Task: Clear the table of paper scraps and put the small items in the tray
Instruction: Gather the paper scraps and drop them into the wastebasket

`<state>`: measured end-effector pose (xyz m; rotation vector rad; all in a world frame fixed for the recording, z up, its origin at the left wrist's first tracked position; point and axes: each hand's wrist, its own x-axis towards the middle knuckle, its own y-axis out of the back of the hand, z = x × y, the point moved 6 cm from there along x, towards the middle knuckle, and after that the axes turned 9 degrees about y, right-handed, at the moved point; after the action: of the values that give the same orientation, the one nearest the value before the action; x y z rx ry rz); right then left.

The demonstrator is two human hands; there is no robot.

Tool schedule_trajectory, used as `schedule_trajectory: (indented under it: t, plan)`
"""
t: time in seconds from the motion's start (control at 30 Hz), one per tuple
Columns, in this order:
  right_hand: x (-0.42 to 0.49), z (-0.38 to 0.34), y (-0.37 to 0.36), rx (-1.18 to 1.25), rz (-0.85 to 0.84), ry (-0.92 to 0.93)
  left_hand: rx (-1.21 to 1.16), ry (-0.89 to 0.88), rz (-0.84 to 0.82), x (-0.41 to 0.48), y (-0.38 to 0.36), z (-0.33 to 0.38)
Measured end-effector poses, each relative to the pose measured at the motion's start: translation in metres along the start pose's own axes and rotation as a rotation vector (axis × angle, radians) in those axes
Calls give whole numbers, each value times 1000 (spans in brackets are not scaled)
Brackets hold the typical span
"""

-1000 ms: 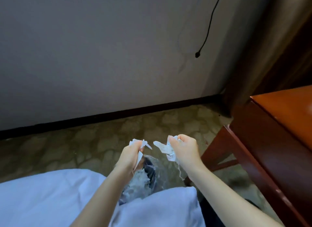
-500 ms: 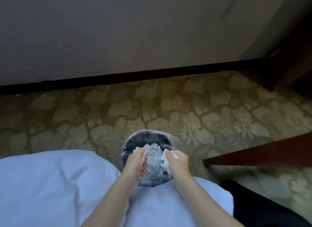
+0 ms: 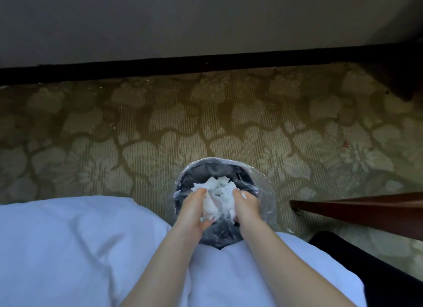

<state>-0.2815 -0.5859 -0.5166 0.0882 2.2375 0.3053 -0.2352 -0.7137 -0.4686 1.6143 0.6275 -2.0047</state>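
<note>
left hand (image 3: 194,211): fingers curled round paper scraps (image 3: 217,191) | right hand (image 3: 246,209): fingers gripping the same wad, at 3 o'clock of the left | paper scraps: bunched between both hands, over the mouth of the plastic-lined bin (image 3: 242,171) | bin: on carpet (image 3: 137,135), at 12 o'clock of white bedding (image 3: 68,249)

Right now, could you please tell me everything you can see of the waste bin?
The waste bin is small, round and dark, lined with a clear plastic bag folded over its rim. It stands upright on the patterned carpet, beside the bedding. The left hand and right hand hold paper scraps in its mouth.
</note>
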Motion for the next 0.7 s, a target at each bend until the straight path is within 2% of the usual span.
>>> schedule_trajectory:
  t: [0.17, 0.3, 0.53, 0.7]
  plan:
    - [0, 0, -11, 79, -148, -88, 22, 18, -31, -3, -5, 3]
    - [-6, -2, -4, 34, -189, -53, 127, 12, -30, -6, -10, 6]
    - [-28, -29, 38, -204, -244, 170, 600, -275, -80, -30, -33, 17]
    - [-59, -66, 71, -301, -335, 356, 1096, -520, -203, -71, -61, 14]
